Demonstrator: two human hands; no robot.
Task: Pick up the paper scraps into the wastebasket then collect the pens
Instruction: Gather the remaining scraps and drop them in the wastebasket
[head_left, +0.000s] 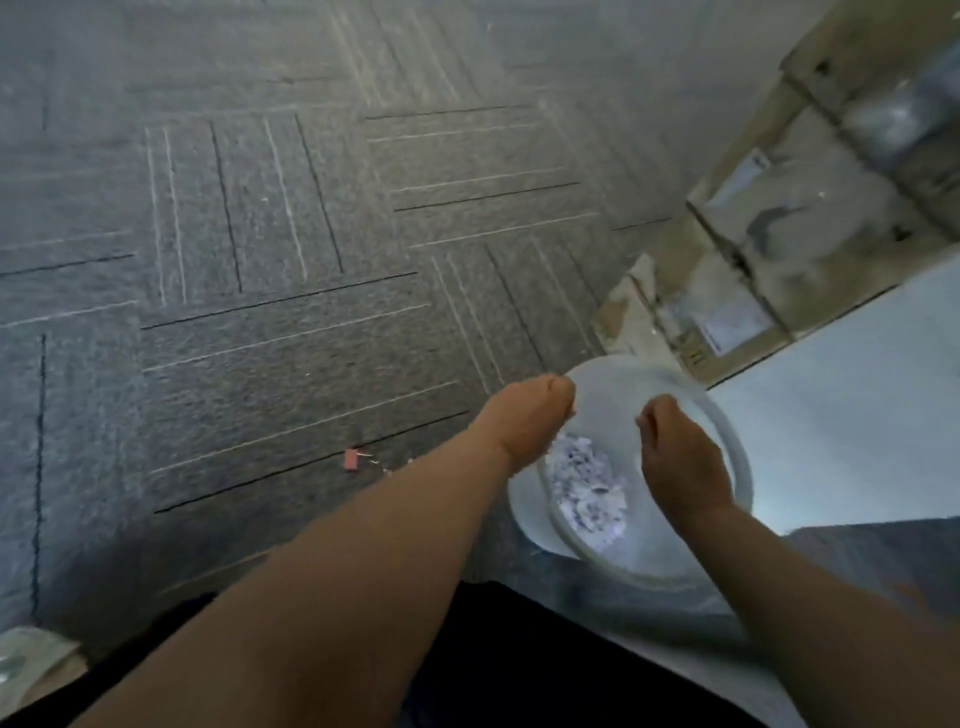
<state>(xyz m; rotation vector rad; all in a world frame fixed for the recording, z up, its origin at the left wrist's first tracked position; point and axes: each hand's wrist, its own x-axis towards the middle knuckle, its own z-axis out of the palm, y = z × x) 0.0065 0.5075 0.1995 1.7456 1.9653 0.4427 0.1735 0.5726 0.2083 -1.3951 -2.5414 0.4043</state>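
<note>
Hovering over wastebasket (737, 457): left hand (524, 421) and right hand (675, 457), fingers bunched downward, contents hidden by blur. Paper scraps (587, 488) heaped inside basket. Small pink item (351, 460) on carpet (260, 260), possibly an eraser. Pens: none visible, collection outstanding.

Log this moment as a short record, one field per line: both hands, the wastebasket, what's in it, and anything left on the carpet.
left hand: over the near-left rim of the wastebasket, fingers curled; grip contents cannot be told
right hand: over the wastebasket opening, fingers curled downward; contents cannot be told
wastebasket: round, white, on the floor beside cardboard boxes
paper scraps: heap of white scraps inside the wastebasket
carpet: grey tiles; small pink item lies left of the forearm
pens: none visible
</note>
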